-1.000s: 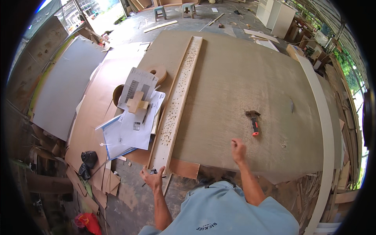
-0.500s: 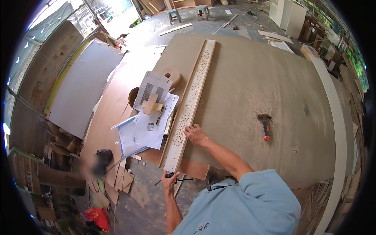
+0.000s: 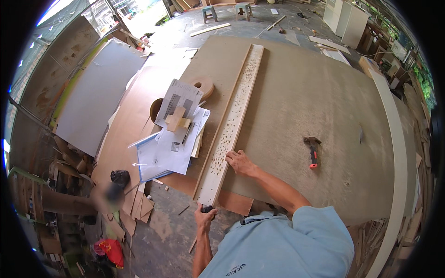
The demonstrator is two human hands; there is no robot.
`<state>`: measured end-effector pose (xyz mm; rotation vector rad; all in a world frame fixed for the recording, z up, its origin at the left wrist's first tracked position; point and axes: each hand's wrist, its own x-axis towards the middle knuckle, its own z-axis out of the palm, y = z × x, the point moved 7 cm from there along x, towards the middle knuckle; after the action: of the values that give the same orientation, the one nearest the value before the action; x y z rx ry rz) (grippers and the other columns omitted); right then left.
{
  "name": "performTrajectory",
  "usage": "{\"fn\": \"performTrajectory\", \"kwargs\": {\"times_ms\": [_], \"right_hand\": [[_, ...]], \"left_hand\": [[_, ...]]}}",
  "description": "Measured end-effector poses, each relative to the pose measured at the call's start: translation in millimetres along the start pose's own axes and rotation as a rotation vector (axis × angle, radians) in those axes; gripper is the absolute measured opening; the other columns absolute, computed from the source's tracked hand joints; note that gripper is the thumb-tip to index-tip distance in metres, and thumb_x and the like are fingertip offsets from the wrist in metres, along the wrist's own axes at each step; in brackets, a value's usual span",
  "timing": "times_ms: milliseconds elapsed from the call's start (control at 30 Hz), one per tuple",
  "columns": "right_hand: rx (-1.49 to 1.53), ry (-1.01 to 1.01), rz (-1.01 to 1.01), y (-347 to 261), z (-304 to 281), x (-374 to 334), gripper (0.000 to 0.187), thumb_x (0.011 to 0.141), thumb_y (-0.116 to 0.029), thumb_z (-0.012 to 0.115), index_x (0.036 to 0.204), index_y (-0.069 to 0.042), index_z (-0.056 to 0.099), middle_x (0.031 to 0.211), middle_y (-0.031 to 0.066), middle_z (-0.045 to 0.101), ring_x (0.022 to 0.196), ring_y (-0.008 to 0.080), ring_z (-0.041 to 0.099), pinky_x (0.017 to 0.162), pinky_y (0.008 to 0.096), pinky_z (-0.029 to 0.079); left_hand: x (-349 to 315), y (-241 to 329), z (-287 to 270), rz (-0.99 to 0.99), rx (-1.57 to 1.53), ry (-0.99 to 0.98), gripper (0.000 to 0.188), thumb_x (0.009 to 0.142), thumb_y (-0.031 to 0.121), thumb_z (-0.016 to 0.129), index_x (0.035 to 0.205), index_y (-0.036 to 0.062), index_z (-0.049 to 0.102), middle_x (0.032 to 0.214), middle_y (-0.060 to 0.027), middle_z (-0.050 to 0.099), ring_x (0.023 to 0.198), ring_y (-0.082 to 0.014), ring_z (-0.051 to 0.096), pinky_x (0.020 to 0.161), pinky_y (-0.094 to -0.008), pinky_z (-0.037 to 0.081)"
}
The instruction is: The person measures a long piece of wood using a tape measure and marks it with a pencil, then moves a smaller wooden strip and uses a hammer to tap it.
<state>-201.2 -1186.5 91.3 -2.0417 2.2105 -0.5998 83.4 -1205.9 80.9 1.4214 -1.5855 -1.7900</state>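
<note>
Big brown tabletop (image 3: pixel 301 88) underneath it all, and running lengthwise over its left half, the long white board with a brown edge (image 3: pixel 238 99), its near end reaching the tabletop's front. This looks like a steadying-and-checking step at that near end. The hammer (image 3: pixel 313 153) lies off to the right, untouched.

Now the hands! The right hand (image 3: pixel 242 163) is on the board's right edge, fingers bent and close together; whether they pinch or merely rest, I cannot tell. Down at the end, the left hand (image 3: pixel 203 217) has its fingers closed around a small black tool (image 3: pixel 207 209), exact kind unclear. The next move seems to call for a quiet right hand and the tool kept square against the end. Smallest of all, brown specks (image 3: pixel 222 141) pepper the white face; holes or chips, too fine to say.

And the change: one second ago that right hand was over bare tabletop near the hammer; now it's at the board!
</note>
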Motion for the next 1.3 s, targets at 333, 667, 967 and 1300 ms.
{"fn": "performTrajectory", "kwargs": {"times_ms": [333, 667, 967, 1300], "right_hand": [[0.022, 0.098, 0.083, -3, -12, -24, 0.038, 0.080, -0.006, 0.060, 0.118, -0.002, 0.059, 0.126, 0.0147, 0.053, 0.118, 0.0271, 0.053, 0.094, 0.0406, 0.043], [0.435, 0.134, 0.319, -40, -54, -157, 0.052, 0.087, -0.032, 0.060, 0.125, 0.002, 0.052, 0.130, 0.0217, 0.050, 0.123, 0.0370, 0.048, 0.104, 0.0473, 0.037], [0.658, 0.304, 0.354, -28, -137, -256, 0.066, 0.083, -0.032, 0.066, 0.135, 0.002, 0.042, 0.132, 0.0227, 0.049, 0.125, 0.0394, 0.045, 0.106, 0.0481, 0.035], [0.663, 0.331, 0.636, 84, -199, -421, 0.061, 0.076, -0.023, 0.067, 0.130, -0.002, 0.050, 0.107, 0.0225, 0.063, 0.100, 0.0401, 0.061, 0.087, 0.0457, 0.049]], "left_hand": [[-9, -8, 6, -0.030, -0.086, -0.101, 0.063, 0.072, 0.003, 0.079, 0.127, -0.0083, 0.052, 0.082, -0.0033, 0.062, 0.062, -0.0116, 0.060, 0.058, -0.0245, 0.049], [-20, 4, 14, 0.030, -0.360, 0.325, 0.026, 0.095, 0.029, 0.052, 0.101, 0.0038, 0.058, 0.078, -0.0078, 0.061, 0.064, -0.0213, 0.063, 0.056, -0.0325, 0.053], [-107, 50, 277, -0.121, -0.561, -0.396, 0.026, 0.099, 0.023, 0.053, 0.121, 0.0102, 0.051, 0.111, -0.0073, 0.058, 0.101, -0.0190, 0.059, 0.086, -0.0348, 0.053], [-198, 16, 449, -0.303, -0.310, -0.445, 0.023, 0.094, 0.015, 0.063, 0.115, 0.0099, 0.054, 0.110, -0.0039, 0.060, 0.098, -0.0139, 0.060, 0.080, -0.0276, 0.050]]}}
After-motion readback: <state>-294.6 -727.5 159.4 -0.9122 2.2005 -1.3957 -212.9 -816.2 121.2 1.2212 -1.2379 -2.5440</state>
